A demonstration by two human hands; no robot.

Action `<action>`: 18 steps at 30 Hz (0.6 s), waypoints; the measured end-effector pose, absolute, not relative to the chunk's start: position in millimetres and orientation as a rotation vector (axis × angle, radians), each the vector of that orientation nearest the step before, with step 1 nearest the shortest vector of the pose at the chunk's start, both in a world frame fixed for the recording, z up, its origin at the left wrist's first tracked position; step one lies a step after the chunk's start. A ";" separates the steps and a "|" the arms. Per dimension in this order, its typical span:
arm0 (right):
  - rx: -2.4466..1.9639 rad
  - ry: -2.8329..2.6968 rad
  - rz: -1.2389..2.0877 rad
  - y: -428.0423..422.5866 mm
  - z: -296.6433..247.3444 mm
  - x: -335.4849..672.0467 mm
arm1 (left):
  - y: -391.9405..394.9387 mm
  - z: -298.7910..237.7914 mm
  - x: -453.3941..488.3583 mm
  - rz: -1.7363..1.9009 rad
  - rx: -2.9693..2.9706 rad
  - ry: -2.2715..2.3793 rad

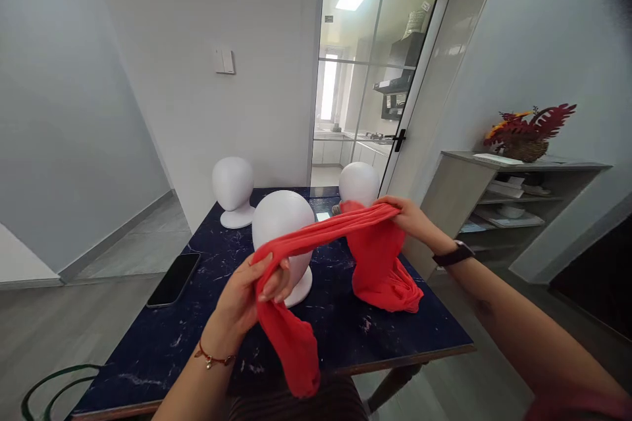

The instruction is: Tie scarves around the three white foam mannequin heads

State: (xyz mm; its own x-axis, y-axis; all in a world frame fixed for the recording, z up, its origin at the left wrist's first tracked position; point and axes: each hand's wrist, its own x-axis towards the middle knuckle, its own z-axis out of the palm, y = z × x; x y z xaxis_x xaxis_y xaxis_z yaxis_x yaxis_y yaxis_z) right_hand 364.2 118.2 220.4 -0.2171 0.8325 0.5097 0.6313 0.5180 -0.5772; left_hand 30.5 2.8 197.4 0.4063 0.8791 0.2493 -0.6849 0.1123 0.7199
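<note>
A long red scarf-like cloth stretches between my two hands, gathered into a narrow band. My left hand is closed round one part of it, and a loose end hangs down past the table's front edge. Farther right, my right hand grips the other part, from which the rest drapes and bunches on the table. Just behind the band stands a white mannequin head, partly covered by the cloth and my left hand. A second white head is at the back left, a third at the back right.
The dark blue marbled table bears a black phone at its left edge. Behind it are a wall and a glass door. To the right is a shelf unit topped by a flower basket. Green cord loops lie lower left.
</note>
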 end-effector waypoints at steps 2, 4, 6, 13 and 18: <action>-1.131 -1.797 0.608 115.3 225.1 369.9 | 5.5 203.6 18.2 1.216 0.850 0.257; -1.087 -1.715 0.707 110.8 234.9 375.4 | 8.4 209.1 7.3 1.272 0.793 0.249; -1.104 -1.836 0.780 105.9 244.2 379.4 | 11.1 214.1 -2.5 1.322 0.750 0.253; -1.058 -1.605 1.041 94.7 238.6 388.9 | 23.0 217.5 -26.8 1.121 0.806 0.530; -1.125 -1.600 1.030 107.6 243.1 385.9 | 41.4 219.2 -42.2 1.159 0.686 0.628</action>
State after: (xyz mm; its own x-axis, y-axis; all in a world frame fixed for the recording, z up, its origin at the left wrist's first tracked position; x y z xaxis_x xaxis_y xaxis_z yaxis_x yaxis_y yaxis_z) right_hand 385.9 107.6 243.1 -0.1831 0.9621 0.2021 0.2145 0.2397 -0.9469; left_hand -42.2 41.4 219.2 0.2794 0.9558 -0.0913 -0.5986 0.2477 0.7618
